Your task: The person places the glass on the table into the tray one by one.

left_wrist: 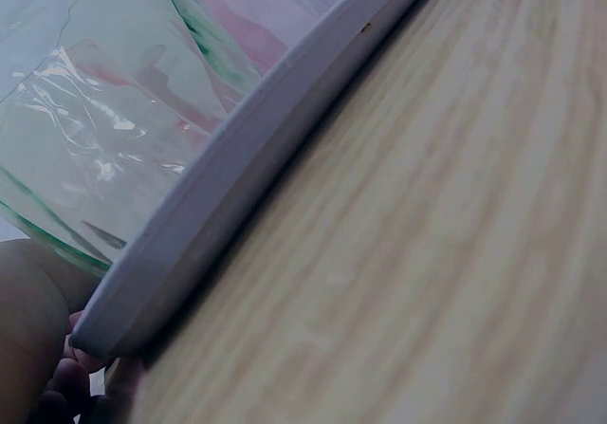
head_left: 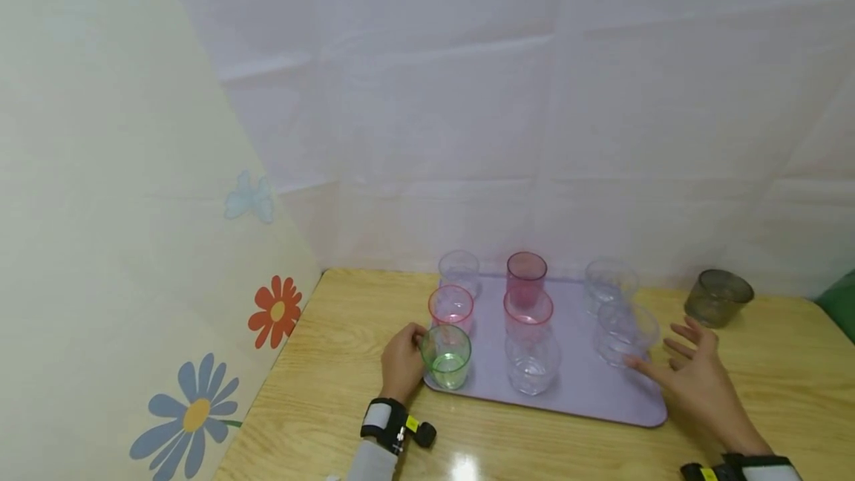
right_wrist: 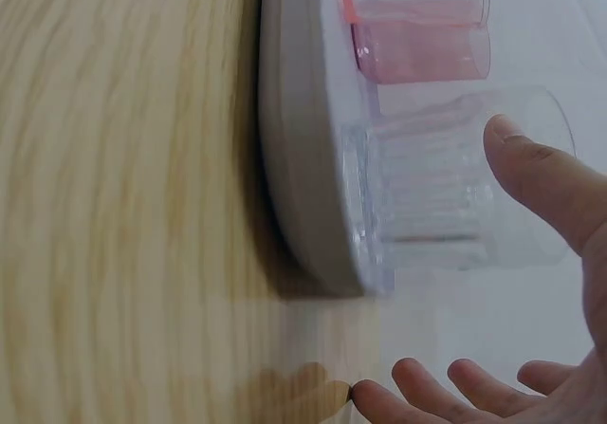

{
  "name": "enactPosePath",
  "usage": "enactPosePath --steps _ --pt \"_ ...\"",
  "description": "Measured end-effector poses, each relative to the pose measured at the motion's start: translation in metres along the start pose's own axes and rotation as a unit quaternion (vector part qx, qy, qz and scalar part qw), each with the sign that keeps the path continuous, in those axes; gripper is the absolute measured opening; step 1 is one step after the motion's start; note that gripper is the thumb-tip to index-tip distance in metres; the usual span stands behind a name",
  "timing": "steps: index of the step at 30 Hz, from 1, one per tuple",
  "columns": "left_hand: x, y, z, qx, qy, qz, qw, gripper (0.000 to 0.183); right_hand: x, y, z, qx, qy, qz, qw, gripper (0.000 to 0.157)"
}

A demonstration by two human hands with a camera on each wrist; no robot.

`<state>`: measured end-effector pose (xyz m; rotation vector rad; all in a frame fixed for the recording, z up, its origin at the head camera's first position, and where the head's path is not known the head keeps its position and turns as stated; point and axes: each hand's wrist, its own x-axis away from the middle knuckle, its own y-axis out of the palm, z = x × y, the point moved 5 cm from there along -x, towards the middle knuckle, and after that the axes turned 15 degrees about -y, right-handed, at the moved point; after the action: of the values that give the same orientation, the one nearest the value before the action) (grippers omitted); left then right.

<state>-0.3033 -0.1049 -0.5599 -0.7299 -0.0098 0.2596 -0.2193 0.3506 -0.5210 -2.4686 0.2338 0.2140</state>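
A lilac tray (head_left: 574, 384) carries several drinking glasses. At its left edge, my left hand (head_left: 402, 362) grips the rim; in the left wrist view the fingers (left_wrist: 71, 381) curl at the tray's corner. Right beside that hand stands a green-tinted glass (head_left: 446, 358). My right hand (head_left: 701, 384) is off the tray's right side, fingers spread. Its thumb is close to a clear glass (right_wrist: 427, 187); whether they touch I cannot tell. Also on the tray are a dark pink glass (head_left: 526, 273), two pink-rimmed glasses (head_left: 450, 306) and other clear glasses (head_left: 532, 366).
On the wooden table (head_left: 314, 362), a dark grey glass (head_left: 718, 299) stands apart, right of the tray. A white sheet (head_left: 434, 110) hangs behind the table, and a wall with flower stickers (head_left: 277, 312) is at the left. Something green (head_left: 838, 303) shows at the right edge.
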Motion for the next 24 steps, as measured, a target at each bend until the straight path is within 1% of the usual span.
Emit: enactPosePath --steps 4,7,13,20,24 --pt "-0.001 0.001 0.0 0.003 0.002 -0.001 1.0 0.011 0.003 -0.008 0.006 -0.005 -0.014 0.016 1.0 0.127" --pt "-0.001 0.001 -0.001 0.002 0.0 0.0 1.0 0.011 0.002 -0.013 0.01 -0.007 -0.014 0.021 1.0 0.126" --pt "-0.001 0.001 -0.001 0.0 -0.004 0.0 1.0 0.012 0.003 -0.018 0.018 -0.013 0.002 0.019 1.0 0.127" --pt "-0.001 0.001 -0.001 0.002 -0.01 -0.005 0.9999 0.011 0.003 -0.024 0.023 -0.006 0.014 0.024 1.0 0.125" --pt "-0.001 0.001 0.0 0.002 -0.006 -0.004 1.0 0.011 0.002 -0.028 0.024 0.002 0.018 0.026 0.999 0.126"
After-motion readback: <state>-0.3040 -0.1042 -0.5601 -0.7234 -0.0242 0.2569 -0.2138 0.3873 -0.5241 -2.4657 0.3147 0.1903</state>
